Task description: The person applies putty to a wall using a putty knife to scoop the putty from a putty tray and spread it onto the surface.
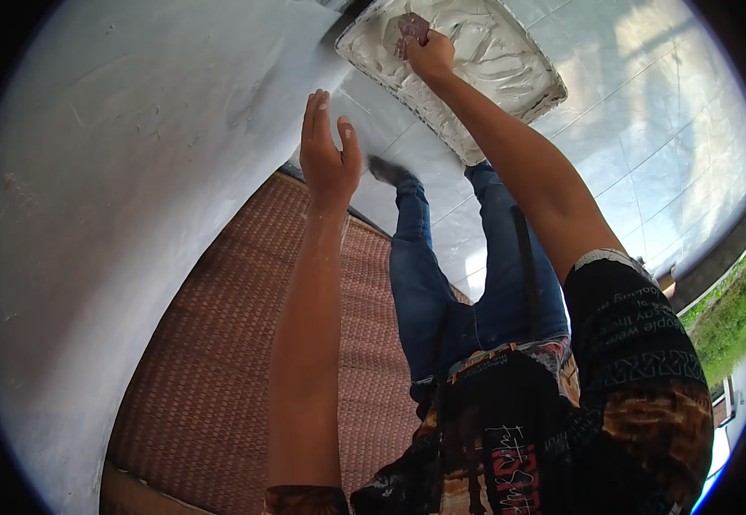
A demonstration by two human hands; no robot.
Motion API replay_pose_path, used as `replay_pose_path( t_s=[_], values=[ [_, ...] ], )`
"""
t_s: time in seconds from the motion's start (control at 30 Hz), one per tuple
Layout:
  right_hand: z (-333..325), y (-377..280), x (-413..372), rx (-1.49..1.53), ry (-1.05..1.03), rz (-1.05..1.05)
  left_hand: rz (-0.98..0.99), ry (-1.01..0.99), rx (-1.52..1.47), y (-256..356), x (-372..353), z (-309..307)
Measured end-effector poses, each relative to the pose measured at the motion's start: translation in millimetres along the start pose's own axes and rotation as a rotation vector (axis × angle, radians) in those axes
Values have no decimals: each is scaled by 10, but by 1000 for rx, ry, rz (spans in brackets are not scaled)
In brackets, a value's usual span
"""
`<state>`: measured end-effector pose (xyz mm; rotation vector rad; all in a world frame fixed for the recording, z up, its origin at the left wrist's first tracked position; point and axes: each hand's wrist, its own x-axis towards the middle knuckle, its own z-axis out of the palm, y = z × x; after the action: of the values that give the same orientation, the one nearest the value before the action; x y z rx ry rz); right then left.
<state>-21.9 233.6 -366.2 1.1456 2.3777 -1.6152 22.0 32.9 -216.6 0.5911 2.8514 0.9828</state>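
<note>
My right hand (431, 57) is closed on a small reddish-brown scraper (412, 33), over the upper left part of a tray of wet white paste (484, 51). The paste is spread in ridges and swirls inside the tray's smeared rim. My left hand (330, 159) is raised beside the pale wall (150, 129), with its thumb apart from the fingers and nothing in it. White smears mark its fingertips.
Below the tray lies a pale tiled floor (647, 154), where my feet stand. A reddish woven mat (227, 343) covers the area at lower left, beside the wall. Green grass (724, 330) shows through an opening at the far right.
</note>
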Motion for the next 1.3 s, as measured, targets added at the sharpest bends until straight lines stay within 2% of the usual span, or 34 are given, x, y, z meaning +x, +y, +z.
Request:
replay_pose_path(
  t_s=[0.07, 0.17, 0.3, 0.4, 0.47, 0.5, 0.57, 0.67, 0.8, 0.97, 1.1, 1.3],
  values=[
    [137, 54, 35, -48, 106, 42, 9, 2, 7, -28, 11, -28],
    [140, -56, -28, 12, 81, 158, 20, 9, 9, -65, 25, -64],
    [288, 22, 8, -10, 73, 205, 1, 10, -10, -91, -18, -62],
    [545, 59, 32, 96, 136, 238, 1, 8, 3, -117, -92, -55],
    [732, 193, 115, 439, 118, 342, -12, 6, 8, -105, -129, -72],
    [704, 141, 95, 441, 118, 340, -27, 6, 13, -98, -145, -86],
    [567, -81, 21, 741, 23, 598, -21, 15, 16, -112, -173, -107],
    [462, -244, -54, 904, -47, 630, -24, 22, 19, -127, -206, -143],
    [438, -134, -88, 915, -117, 557, -61, 22, 18, -104, -254, -203],
    [204, -102, -302, 1046, -343, 477, -80, 11, 45, -39, -283, -330],
    [-212, -368, -616, 1089, -420, 423, -85, 27, 70, 153, -263, -534],
    [-1036, -998, -1076, 1135, -630, 274, -39, 202, 102, 719, -106, -1055]
  ],
)
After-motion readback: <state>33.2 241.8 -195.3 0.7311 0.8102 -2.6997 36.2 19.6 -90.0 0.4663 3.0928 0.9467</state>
